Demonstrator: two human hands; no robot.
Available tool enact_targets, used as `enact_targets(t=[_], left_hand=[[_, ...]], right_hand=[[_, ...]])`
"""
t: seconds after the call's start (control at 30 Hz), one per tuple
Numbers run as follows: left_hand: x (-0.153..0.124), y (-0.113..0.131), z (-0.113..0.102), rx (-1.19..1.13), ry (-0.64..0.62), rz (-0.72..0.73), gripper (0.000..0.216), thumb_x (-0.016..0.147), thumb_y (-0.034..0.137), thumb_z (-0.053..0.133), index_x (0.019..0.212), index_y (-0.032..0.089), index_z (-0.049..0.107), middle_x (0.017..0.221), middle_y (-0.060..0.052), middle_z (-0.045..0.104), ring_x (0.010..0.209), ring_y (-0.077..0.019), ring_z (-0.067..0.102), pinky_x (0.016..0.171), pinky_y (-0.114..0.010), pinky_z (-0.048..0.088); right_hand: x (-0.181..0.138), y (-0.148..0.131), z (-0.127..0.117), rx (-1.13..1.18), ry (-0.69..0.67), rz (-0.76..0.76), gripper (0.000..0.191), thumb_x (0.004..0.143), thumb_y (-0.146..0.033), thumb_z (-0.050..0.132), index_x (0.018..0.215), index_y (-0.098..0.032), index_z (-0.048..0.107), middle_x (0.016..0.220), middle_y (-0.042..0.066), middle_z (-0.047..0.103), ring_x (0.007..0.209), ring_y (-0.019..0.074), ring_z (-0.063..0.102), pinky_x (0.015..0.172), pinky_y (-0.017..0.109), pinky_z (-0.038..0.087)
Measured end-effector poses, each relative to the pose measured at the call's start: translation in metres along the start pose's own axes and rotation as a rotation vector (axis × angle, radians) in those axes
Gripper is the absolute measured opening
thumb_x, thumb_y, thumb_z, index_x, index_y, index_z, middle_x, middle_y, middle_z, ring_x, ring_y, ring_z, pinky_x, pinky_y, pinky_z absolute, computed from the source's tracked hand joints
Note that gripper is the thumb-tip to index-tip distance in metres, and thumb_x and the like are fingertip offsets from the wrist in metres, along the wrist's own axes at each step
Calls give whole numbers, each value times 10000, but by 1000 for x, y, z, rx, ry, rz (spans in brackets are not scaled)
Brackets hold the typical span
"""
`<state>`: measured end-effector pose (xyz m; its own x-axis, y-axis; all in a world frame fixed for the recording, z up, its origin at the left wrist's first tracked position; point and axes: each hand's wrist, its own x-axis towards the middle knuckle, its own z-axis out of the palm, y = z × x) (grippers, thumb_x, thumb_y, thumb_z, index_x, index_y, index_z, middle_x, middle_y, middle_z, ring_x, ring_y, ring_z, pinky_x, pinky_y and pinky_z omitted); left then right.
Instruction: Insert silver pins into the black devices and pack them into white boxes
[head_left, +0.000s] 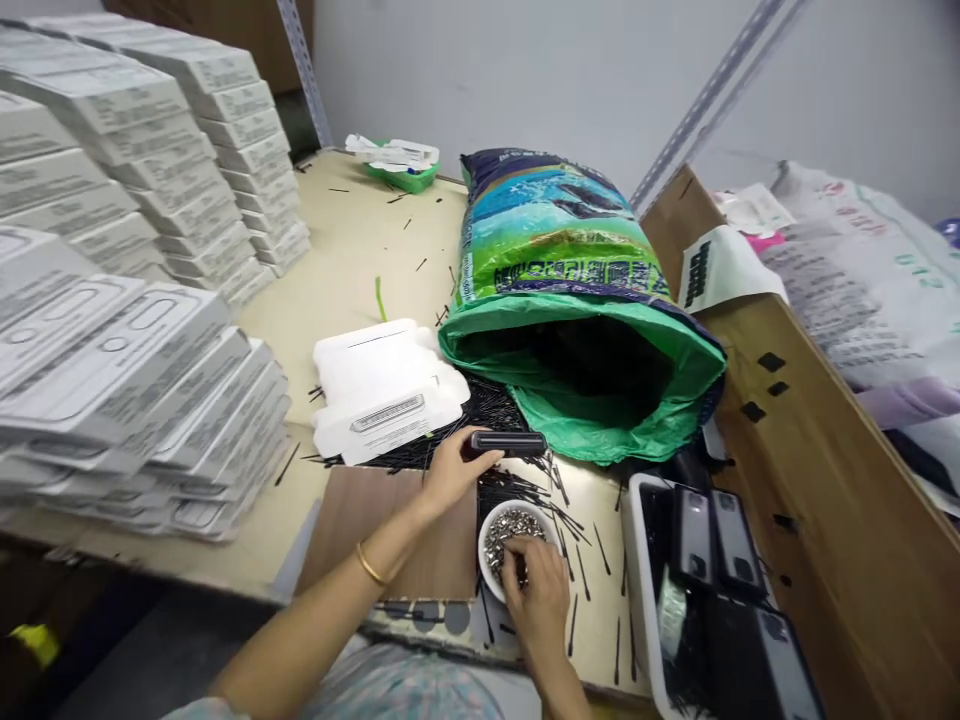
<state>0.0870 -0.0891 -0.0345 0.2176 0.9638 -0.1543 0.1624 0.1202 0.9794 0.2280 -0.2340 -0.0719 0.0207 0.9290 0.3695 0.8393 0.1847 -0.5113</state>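
Observation:
My left hand (450, 470) is closed on a flat black bar-shaped part (508, 443), holding it level above a heap of thin black sticks (495, 420). My right hand (534, 592) reaches into a small white bowl (489, 530) of tiny silvery metal pieces (507, 528), fingertips pinched among them; what they pinch is too small to see. A gold bangle is on my left wrist. A brown board (375, 530) lies under my left forearm.
A green-lined printed sack (570, 300) lies open behind the sticks. A flat white carton (382, 385) rests left of it. Tall stacks of flattened white cartons (127, 330) fill the left. A white tray (637, 580) with black parts sits right, beside a cardboard wall (817, 480).

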Motion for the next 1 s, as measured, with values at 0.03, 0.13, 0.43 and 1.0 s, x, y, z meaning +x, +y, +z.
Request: enact_targets(t=[0.03, 0.13, 0.43, 1.0], left_hand=[[-19, -3, -7, -68, 3, -42, 385, 821, 430, 599, 1035, 112, 565, 1022, -104, 626, 927, -190, 582, 871, -336, 446], [-72, -8, -25, -268, -43, -171, 441, 844, 469, 554, 1068, 93, 502, 933, -95, 620, 799, -146, 594, 772, -302, 479], [-148, -16, -77, -881, -229, -523, 617, 675, 210, 796, 1167, 163, 427, 1121, -109, 603, 969, -186, 634, 807, -285, 490], [-113, -14, -79, -1029, 81, -507, 449, 820, 202, 656, 1213, 163, 443, 1104, -101, 618, 1017, -214, 620, 985, -402, 449]], right_hand=[[-1, 1, 0, -7, -2, -1, 72, 896, -143, 488, 908, -174, 552, 845, 45, 629, 796, 192, 529, 739, 316, 370], [-6, 5, 1, -40, -6, 13, 92, 910, -209, 492, 883, -172, 572, 842, 50, 642, 815, 204, 532, 760, 327, 370], [-15, 9, 8, -99, 32, 81, 236, 889, -343, 482, 865, -163, 633, 841, 78, 664, 796, 224, 553, 765, 349, 394], [12, -111, 18, 863, -21, 540, 180, 878, -333, 579, 906, -156, 593, 891, 61, 653, 836, 149, 607, 770, 281, 463]])
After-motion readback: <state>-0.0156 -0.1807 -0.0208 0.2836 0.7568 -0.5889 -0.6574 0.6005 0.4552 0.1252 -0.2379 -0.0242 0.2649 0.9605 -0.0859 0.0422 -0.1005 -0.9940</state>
